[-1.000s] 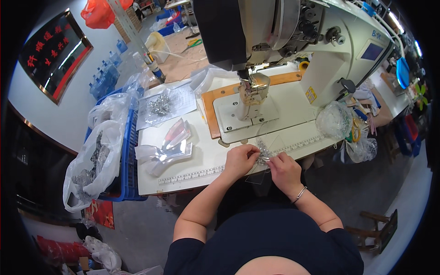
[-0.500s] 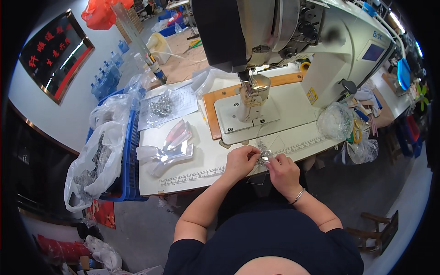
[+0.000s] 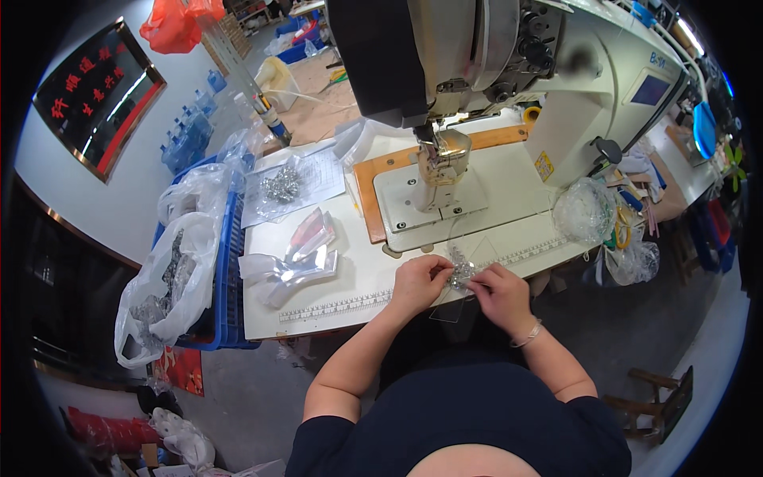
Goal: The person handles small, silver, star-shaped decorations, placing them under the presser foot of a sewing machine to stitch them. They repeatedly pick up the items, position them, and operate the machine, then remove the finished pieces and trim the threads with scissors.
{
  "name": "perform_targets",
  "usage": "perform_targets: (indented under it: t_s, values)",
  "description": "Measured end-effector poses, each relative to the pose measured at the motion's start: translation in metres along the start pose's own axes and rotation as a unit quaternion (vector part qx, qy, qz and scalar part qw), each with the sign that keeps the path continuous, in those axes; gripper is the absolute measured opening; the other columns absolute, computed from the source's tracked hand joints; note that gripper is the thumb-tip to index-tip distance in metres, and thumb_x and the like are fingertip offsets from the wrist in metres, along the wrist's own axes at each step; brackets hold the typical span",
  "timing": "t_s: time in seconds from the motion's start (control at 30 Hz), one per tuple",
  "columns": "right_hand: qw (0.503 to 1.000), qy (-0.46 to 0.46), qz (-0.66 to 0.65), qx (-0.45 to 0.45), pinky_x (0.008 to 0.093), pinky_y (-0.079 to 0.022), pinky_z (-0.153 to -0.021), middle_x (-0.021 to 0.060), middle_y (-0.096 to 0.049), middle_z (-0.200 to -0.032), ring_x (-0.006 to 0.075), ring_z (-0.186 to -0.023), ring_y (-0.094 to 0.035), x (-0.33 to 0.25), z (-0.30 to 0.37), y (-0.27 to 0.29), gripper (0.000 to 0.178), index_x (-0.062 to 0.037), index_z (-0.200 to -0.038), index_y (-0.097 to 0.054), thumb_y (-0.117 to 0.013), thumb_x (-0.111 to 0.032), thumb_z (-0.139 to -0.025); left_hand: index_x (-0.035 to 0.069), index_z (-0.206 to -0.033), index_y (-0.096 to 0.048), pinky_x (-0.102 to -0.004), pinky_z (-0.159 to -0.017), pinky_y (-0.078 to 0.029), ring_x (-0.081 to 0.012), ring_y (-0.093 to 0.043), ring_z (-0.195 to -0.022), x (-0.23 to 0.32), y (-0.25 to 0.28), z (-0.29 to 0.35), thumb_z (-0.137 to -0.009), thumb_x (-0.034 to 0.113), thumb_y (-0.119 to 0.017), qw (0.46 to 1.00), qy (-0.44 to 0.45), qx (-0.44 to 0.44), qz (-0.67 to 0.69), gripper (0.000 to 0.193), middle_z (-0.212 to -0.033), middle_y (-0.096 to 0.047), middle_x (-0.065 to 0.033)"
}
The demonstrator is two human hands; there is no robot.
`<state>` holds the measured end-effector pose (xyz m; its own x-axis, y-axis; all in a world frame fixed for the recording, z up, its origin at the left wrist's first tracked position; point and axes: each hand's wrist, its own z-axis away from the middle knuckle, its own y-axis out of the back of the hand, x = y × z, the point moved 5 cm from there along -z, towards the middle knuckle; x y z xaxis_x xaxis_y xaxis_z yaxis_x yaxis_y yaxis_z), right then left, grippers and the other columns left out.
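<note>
Barely any change from half a second back: both hands sit at the table's [image 3: 318, 318] front edge, same spot. Left hand [image 3: 419, 280] and right hand [image 3: 499, 291] are pinched shut on one small silvery cluster [image 3: 461, 273], held between them just in front of the sewing machine [image 3: 477, 71]. I read that as fiddly finger work ongoing. A clear plastic sheet [image 3: 465, 282] lies under it, hard to outline. I can't make out what the cluster is; fingertips hide part of it.
</note>
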<state>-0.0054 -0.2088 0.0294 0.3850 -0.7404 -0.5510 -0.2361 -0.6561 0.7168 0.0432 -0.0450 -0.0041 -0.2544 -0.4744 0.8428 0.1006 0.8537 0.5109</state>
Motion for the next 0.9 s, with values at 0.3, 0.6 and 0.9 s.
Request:
perform_targets:
  t_s: [0.3,0.6,0.9]
  values:
    - [0.985,-0.085,0.097,0.110,0.0383,-0.041,-0.082,0.0080,-0.059,-0.097,0.0277,-0.095,-0.055,0.097,-0.015,0.043,0.021,-0.0097,-0.090,-0.063,-0.069,-0.020,-0.073,0.012,-0.102,-0.062,-0.0378,-0.081,-0.044,-0.0269,-0.055,-0.097,0.033,-0.003,0.020,-0.071,0.014,-0.070,0.974,-0.199,-0.023,-0.104,0.032,-0.095,-0.061,-0.0077]
    - [0.993,0.088,0.001,-0.076,0.0405,-0.037,-0.091,0.0052,-0.059,-0.101,0.0255,-0.106,-0.050,0.038,-0.033,-0.021,0.026,-0.0101,-0.084,-0.065,-0.075,-0.027,-0.067,0.022,-0.110,-0.060,-0.0480,-0.102,-0.031,-0.0278,-0.041,-0.123,0.020,-0.002,0.063,-0.070,0.015,-0.070,0.908,-0.276,-0.038,-0.313,0.042,-0.125,-0.051,-0.0009]
    - [0.989,0.080,-0.039,-0.122,0.0377,-0.042,-0.078,0.0089,-0.056,-0.095,0.0285,-0.091,-0.052,0.007,-0.010,-0.021,0.041,-0.0061,-0.097,-0.056,-0.076,-0.024,-0.066,0.014,-0.093,-0.067,-0.0418,-0.090,-0.042,-0.0294,-0.052,-0.104,0.005,0.004,0.107,-0.066,0.008,-0.073,0.940,-0.166,0.159,-0.254,0.028,-0.117,-0.055,-0.0070]
